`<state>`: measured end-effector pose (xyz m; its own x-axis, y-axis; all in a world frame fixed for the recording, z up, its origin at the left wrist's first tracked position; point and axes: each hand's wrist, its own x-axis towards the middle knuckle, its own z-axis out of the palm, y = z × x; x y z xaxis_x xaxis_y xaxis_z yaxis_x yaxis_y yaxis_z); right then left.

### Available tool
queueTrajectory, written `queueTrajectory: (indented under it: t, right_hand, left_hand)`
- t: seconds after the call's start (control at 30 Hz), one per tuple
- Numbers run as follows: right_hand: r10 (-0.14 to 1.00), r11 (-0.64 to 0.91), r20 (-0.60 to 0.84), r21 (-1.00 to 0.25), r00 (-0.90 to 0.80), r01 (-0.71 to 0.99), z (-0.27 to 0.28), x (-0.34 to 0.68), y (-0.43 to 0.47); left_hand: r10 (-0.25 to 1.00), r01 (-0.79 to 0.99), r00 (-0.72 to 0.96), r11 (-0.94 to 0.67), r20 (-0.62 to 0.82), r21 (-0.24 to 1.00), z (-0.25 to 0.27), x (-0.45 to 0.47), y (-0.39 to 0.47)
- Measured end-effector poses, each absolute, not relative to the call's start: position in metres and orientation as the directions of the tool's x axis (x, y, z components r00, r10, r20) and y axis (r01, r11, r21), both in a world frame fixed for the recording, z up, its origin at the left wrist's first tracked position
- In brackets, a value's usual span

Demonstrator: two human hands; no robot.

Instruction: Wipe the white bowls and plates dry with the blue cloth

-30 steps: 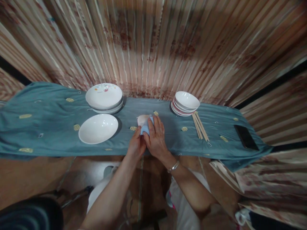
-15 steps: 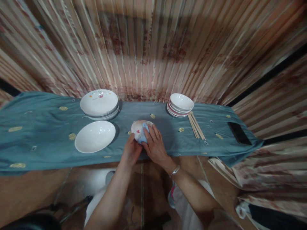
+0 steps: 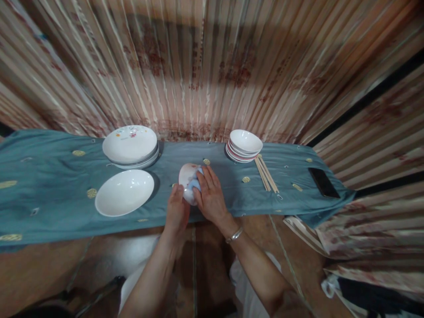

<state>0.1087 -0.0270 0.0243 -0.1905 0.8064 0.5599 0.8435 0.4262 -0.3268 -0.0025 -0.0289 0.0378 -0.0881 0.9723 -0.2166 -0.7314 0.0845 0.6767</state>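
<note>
A small white bowl with a reddish pattern is held above the near part of the table, its outer side toward me. My left hand is closed on its lower left edge. On its right side, my right hand presses a light blue cloth against the surface, fingers bent over the cloth. Part of the bowl is hidden behind the cloth and fingers. To the left lies a large white dish, apart from both hands.
Behind the dish is a stack of white plates with a floral top one. Stacked bowls stand at the back right, beside wooden chopsticks. A black phone lies near the right end of the teal tablecloth. A curtain hangs behind.
The bowl has been tilted and turned in my left hand. My right hand and the cloth have shifted slightly down its side. The whole view has moved a little to the right.
</note>
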Motion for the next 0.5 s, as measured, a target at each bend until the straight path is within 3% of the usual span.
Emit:
queueTrajectory:
  t: [0.13, 0.3, 0.5]
  right_hand:
    - [0.805, 0.381, 0.587, -0.401, -0.086, 0.833, 0.023, 0.116, -0.014]
    - [0.842, 0.332, 0.538, -0.579, 0.043, 0.745, 0.02, 0.128, -0.006]
    - [0.946, 0.145, 0.27, -0.847, 0.18, 0.512, 0.012, 0.136, -0.007]
  left_hand:
    - [0.967, -0.679, -0.138, 0.065, -0.214, 0.731, 0.033, 0.003, -0.028]
    - [0.956, -0.649, -0.179, 0.064, -0.233, 0.758, 0.027, 0.007, -0.024]
    - [0.963, -0.688, -0.174, 0.029, -0.204, 0.725, 0.026, 0.004, -0.022]
